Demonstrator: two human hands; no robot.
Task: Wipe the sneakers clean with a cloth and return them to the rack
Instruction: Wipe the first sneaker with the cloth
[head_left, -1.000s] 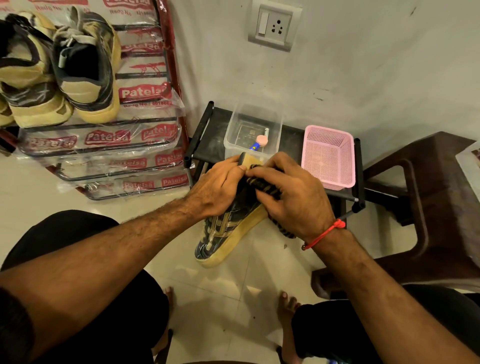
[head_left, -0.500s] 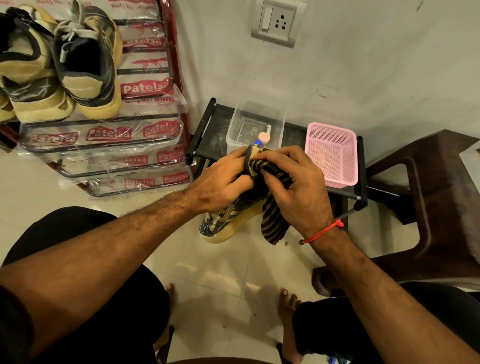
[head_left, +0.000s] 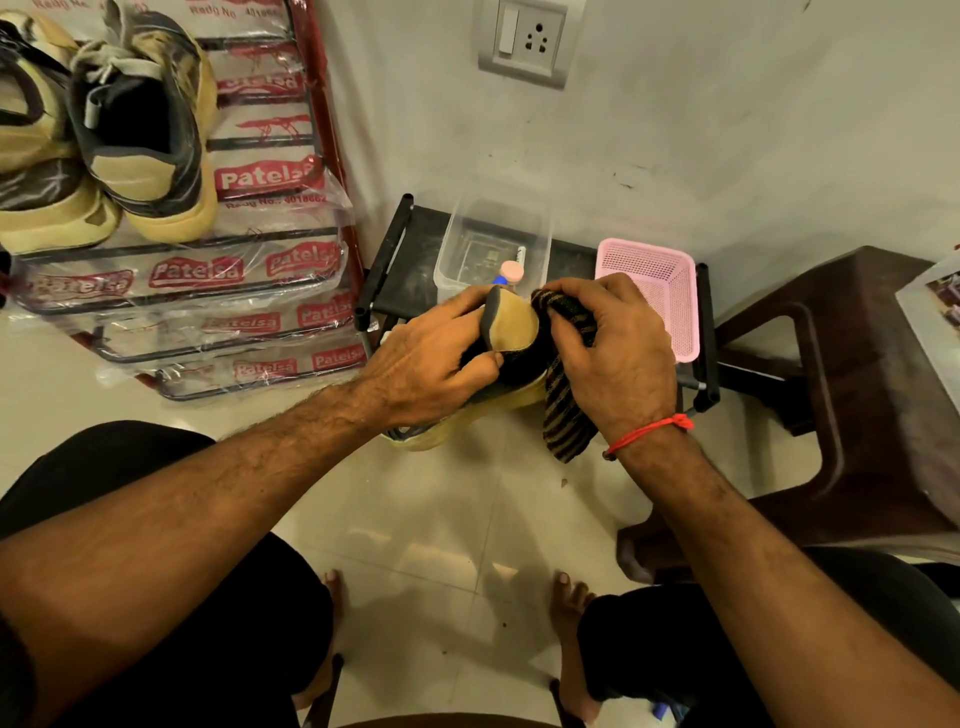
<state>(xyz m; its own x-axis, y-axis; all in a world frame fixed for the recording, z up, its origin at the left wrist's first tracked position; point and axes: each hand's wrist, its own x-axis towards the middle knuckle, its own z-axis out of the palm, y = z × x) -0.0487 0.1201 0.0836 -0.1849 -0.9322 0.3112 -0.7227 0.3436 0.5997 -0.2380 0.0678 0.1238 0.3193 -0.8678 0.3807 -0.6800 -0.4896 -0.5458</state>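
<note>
- The left hand (head_left: 436, 353) has its grip round the sneaker (head_left: 506, 332) at the heel end, fingers over the top and thumb beneath. This holds it heel-up in the air, above the floor and in front of the low black shelf (head_left: 415, 244), probably so that the heel faces the cloth.
- The right hand (head_left: 613, 358) has its grip bunched on the striped cloth (head_left: 566, 415) and presses it to the shoe's right side. The loose end hangs below the wrist.
- My reading: the wipe is under way at the heel, and this shoe has not yet gone back.
- Two more sneakers (head_left: 140, 135) sit on the rack (head_left: 322, 130) at upper left, heels toward the camera. Its lower tiers are wrapped in printed plastic.
- On the shelf, a clear tub (head_left: 467, 260) holds a pink-capped bottle (head_left: 511, 271) and something flat that I cannot make out. Beside it a pink basket (head_left: 670, 280) shows nothing inside.
</note>
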